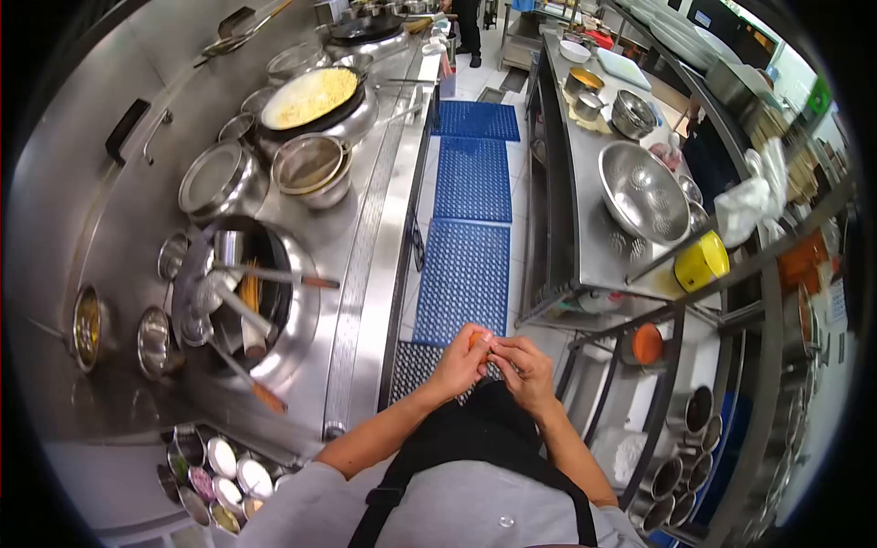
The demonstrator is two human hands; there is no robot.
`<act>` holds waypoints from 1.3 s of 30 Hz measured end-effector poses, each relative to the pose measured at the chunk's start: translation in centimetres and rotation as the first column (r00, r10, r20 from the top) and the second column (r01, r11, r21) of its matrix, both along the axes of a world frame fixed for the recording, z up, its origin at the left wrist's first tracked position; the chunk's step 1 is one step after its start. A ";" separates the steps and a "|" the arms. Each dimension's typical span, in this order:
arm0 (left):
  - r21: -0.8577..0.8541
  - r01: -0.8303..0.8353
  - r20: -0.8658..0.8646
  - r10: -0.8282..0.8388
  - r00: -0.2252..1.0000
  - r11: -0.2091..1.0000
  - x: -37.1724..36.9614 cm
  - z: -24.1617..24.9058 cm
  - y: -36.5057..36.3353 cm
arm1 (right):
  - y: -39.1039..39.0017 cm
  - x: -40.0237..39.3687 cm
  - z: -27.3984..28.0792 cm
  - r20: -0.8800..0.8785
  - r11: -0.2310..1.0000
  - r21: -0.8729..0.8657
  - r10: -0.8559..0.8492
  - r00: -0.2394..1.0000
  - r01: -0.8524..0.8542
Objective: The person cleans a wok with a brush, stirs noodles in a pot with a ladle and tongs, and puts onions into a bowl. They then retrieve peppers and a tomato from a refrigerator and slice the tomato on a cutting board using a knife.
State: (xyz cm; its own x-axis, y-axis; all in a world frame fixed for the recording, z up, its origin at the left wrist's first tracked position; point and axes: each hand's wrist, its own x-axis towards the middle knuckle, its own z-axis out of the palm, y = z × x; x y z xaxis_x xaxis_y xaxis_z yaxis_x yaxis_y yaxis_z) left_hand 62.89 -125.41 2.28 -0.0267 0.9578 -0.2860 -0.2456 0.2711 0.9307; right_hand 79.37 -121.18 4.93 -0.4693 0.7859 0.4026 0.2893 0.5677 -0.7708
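Note:
In front of my apron, both hands meet with bent fingers. My left hand [456,367] is closed around a small orange thing [476,340]; its kind is too small and covered to make out. Against it presses my right hand [527,369], thumb and fingertips pinched at its lower end. Most of the orange thing is hidden by the fingers. Below the hands are the black apron [475,438] and a dark perforated mat.
Left runs a steel cooking range with a wok [247,292] holding ladles, a strainer over a pot [311,171] and a pan of yellow food [315,96]. Blue mats [466,274] line the aisle. Right, a steel counter bears a large colander [644,192]. Far ahead a person stands.

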 end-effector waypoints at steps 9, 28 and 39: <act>0.086 -0.120 -0.021 0.123 0.992 0.989 -6.0 0.3 25.4 | 27.1 -7.2 0.1 -0.220 0.993 -0.059 0.085 0.972 -0.101; -0.020 -0.705 0.426 0.644 0.636 0.709 -28.7 4.4 67.1 | 81.6 -29.0 -2.7 -0.106 0.984 -0.096 0.143 0.984 -0.153; -0.006 -0.753 0.203 0.738 0.643 0.658 -36.2 2.5 89.9 | 119.2 -41.9 0.4 -0.016 0.896 0.405 0.207 0.978 -0.183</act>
